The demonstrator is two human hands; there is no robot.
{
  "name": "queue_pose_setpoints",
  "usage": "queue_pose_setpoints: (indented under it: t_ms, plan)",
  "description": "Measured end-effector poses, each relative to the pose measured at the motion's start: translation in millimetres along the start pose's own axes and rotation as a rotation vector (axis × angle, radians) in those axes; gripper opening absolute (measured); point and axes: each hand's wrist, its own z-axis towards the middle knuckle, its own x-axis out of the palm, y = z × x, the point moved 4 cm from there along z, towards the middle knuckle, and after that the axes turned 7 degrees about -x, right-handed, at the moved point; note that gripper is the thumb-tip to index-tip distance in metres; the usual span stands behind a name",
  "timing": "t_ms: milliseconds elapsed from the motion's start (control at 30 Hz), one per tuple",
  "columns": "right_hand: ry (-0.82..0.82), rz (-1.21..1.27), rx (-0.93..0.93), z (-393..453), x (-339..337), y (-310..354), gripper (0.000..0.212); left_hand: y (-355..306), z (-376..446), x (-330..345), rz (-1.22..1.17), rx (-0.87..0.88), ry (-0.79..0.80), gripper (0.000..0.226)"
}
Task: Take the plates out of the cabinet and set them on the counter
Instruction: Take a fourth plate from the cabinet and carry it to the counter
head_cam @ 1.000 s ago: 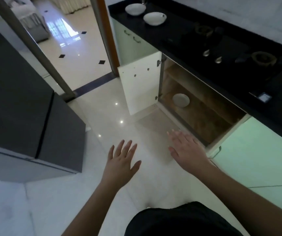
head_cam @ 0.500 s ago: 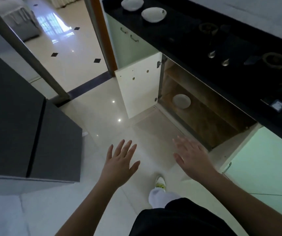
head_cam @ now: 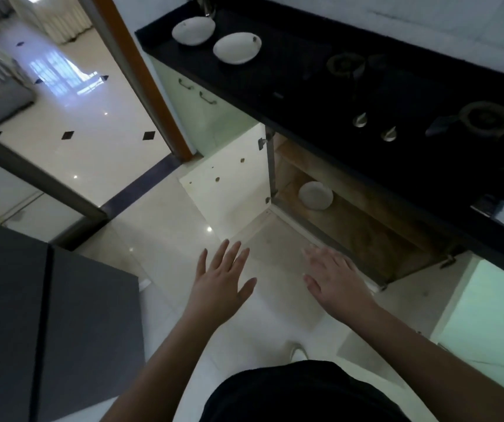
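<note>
Kitchen floor, open base cabinet [head_cam: 366, 226] — both hands empty.

I see a glossy pale tile floor [head_cam: 159, 226] and a black counter [head_cam: 305, 68] carrying two white plates [head_cam: 237, 47] side by side at its far end. Below it, the cabinet door [head_cam: 229, 184] stands swung out; one white plate [head_cam: 315, 195] lies on the wooden cabinet floor, near the hinge side. My left hand [head_cam: 220, 287] and right hand [head_cam: 336, 281] hover over the tiles — fingers spread, grasping nothing, well apart from that plate.

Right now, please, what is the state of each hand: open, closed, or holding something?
Left hand: open, fingers spread, holding nothing, above the pale tiled floor.
Right hand: open, holding nothing, apart from the open wooden cabinet.
</note>
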Motion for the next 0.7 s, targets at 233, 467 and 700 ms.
queue_pose_setpoints:
  t_ms: [233, 467, 700]
  plan:
    - [-0.055, -0.006, 0.136, 54.2, -16.4, -10.0, 0.058, 12.4, 88.4, -14.6, -0.006, 0.169, -0.025, 0.075]
    - [-0.112, -0.008, 0.336, 119.6, -28.5, 6.2, 0.058, 46.6, 180.9, -22.3, 0.027, 0.406, -0.016, 0.07]
    - [-0.153, 0.001, 0.489, 156.4, -33.9, 26.1, 0.057, 83.8, 250.1, -30.6, 0.106, 0.561, 0.002, 0.068]
